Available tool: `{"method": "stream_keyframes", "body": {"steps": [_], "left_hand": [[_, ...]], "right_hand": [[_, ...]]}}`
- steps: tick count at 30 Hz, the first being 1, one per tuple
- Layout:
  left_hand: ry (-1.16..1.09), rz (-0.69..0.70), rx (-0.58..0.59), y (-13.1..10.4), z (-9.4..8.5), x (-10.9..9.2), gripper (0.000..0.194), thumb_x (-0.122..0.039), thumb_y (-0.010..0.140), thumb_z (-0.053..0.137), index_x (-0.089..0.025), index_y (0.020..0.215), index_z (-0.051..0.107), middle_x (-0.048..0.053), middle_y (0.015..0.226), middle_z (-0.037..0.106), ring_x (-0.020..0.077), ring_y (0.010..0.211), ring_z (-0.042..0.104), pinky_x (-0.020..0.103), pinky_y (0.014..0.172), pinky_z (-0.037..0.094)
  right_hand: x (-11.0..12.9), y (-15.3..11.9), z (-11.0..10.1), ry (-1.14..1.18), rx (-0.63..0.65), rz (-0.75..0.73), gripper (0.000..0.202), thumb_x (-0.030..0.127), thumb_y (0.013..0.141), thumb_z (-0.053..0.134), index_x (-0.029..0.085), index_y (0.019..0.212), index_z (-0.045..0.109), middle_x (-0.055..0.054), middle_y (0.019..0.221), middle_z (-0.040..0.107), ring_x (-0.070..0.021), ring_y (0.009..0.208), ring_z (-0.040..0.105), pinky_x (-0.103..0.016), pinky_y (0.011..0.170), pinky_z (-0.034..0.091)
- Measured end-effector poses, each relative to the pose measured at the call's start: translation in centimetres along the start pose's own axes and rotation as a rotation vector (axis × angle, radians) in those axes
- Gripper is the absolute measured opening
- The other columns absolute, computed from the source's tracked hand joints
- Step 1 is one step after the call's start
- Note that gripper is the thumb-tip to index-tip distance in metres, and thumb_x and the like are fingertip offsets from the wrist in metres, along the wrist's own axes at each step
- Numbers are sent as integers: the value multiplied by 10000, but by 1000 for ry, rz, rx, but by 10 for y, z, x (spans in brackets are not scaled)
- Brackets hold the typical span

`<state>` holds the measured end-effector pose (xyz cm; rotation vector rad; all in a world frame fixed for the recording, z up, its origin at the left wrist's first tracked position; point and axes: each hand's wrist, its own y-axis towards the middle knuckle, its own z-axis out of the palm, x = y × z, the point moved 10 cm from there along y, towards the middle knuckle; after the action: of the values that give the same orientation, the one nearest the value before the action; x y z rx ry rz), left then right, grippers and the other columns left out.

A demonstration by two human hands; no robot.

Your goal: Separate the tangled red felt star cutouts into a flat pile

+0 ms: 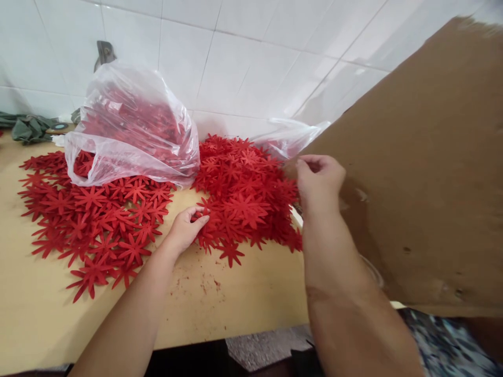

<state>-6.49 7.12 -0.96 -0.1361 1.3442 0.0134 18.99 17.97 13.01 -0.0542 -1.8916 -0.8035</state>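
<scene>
Red flower-shaped pieces with narrow petals lie in two heaps on the light wooden table (pixel 236 298). At the left edge of the middle heap (pixel 243 183), my left hand (pixel 188 228) has its thumb and forefinger closed on a red petal piece. My right hand (pixel 320 175) is raised at the right side of this heap, in front of the brown board. Its fingers are curled and pinched together; whatever they hold, if anything, is too small or hidden to name. The left heap (pixel 94 220) spreads out beside my left forearm.
A clear plastic bag (pixel 133 125) full of red pieces sits on the left heap. Another plastic bag (pixel 291 136) lies behind the middle heap. A large brown board (pixel 424 173) stands at the right. Green cloth (pixel 29 128) lies at the far left, below a tiled wall (pixel 243 57).
</scene>
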Motion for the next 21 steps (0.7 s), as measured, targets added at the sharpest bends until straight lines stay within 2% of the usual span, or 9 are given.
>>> {"method": "stream_keyframes", "body": {"steps": [1,4,7,9,10,13,16,21], "left_hand": [[-14,1,-9,0,0,0,166,-184,710,595,-140,870,591,-10,755,582,60,635,503,211,668,411],[-51,-10,-30,1,-1,0,129,-190,713,592,-140,832,594,-2,780,604,75,677,522,242,734,423],[-88,-17,-83,0,-7,0,117,-219,716,595,-149,809,597,-2,776,612,90,701,533,252,745,427],[-118,-20,-127,-1,-12,0,125,-263,730,583,-150,781,596,-4,756,607,93,706,535,243,731,427],[-139,-25,-149,-1,-15,0,140,-284,739,573,-147,761,593,-4,745,603,92,706,534,237,725,427],[-212,-52,-158,-4,-17,1,163,-300,740,576,-143,782,591,-8,735,590,82,688,531,229,707,427],[-259,-82,-63,-4,-7,2,257,-230,704,620,-156,947,582,-14,766,590,70,673,535,226,685,429],[-231,-103,13,-4,5,4,356,-113,672,630,-125,1024,579,33,867,636,79,745,562,252,778,435]], "right_hand": [[11,-16,3,34,24,-40,63,154,700,561,115,747,579,-14,677,539,-86,603,480,-281,677,410],[36,-82,50,137,411,-98,188,293,693,615,151,809,576,-26,747,581,-114,670,533,-290,690,438],[37,-150,95,152,776,-23,371,324,599,707,178,910,566,-42,834,609,-149,734,580,-307,682,478],[33,-177,112,177,926,2,314,319,623,690,188,881,567,-44,843,628,-159,752,595,-322,700,487],[30,-182,116,201,956,11,250,316,651,665,191,843,567,-37,817,634,-157,737,597,-322,696,487],[15,-173,112,261,867,63,133,313,699,603,196,732,546,-7,688,615,-138,620,569,-294,604,466],[2,-160,101,273,744,93,128,316,718,574,197,705,527,7,643,581,-124,573,533,-277,573,435],[7,-156,91,273,615,18,136,322,753,539,209,708,479,19,649,545,-117,591,509,-270,597,422]]}}
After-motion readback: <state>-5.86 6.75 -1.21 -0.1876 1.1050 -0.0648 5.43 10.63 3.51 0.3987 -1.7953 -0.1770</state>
